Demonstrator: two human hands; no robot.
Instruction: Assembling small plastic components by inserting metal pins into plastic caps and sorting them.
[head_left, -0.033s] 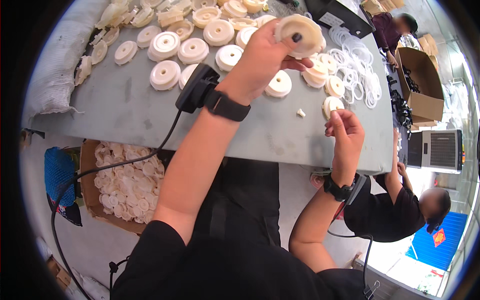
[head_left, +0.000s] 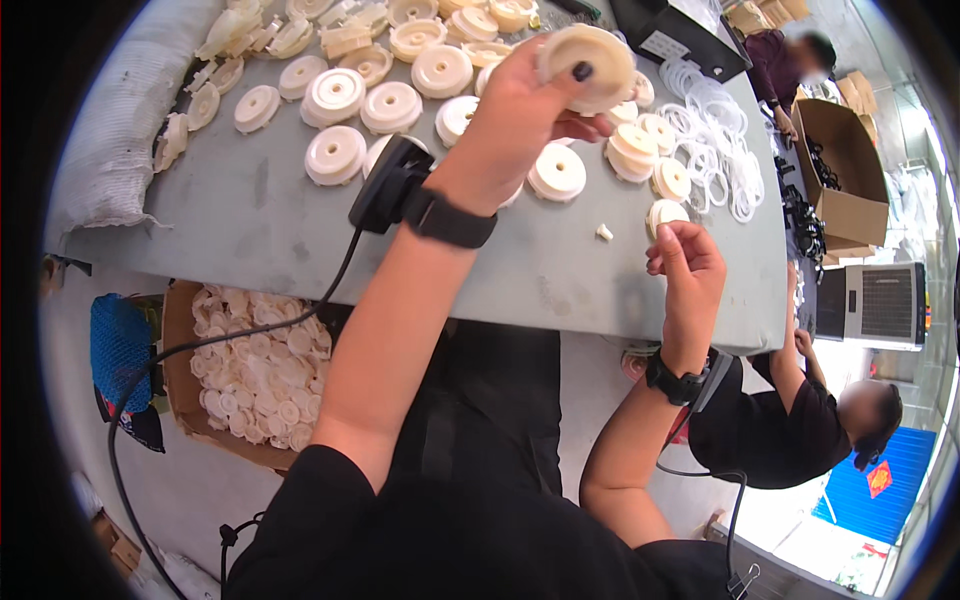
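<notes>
Notes by clock face, twelve at the top of our view.

Left hand (head_left: pixel 525 105), one o'clock: holds one cream disc (head_left: pixel 608 66) raised above the grey table (head_left: pixel 250 225), thumb across its face, fingers behind the rim. We judge the grip sound if the thumb presses lightly near the middle and the fingers carry the edge, so the disc neither tips nor slips. Dark spot at the thumb tip; what it is, we cannot tell.

Right hand (head_left: pixel 696 262), just short of three: thumb and fingers drawn in narrow, in front of a small pale disc (head_left: pixel 665 213). Whether they touch it or pinch anything, we cannot tell. We would keep this wrist loose and clear of neighbouring pieces.

Counts, left to right. Ten: one woven sack (head_left: pixel 130 125). Between eight and nine: one carton (head_left: pixel 181 370) of small white parts (head_left: pixel 255 365), too heaped to count. Eleven: at least eight face-up discs (head_left: pixel 335 155) left of the left forearm (head_left: pixel 385 350). One, below the left hand: one white disc (head_left: pixel 556 172). Two: one tiny fitting (head_left: pixel 604 232), lying alone. Between one and two: at least three smaller discs (head_left: pixel 632 152). Two: clear rings (head_left: pixel 712 115), tangled past counting. Co-workers: two, one at two (head_left: pixel 772 62), one at four (head_left: pixel 765 430). Farther out at two: one open cardboard box (head_left: pixel 855 213).
</notes>
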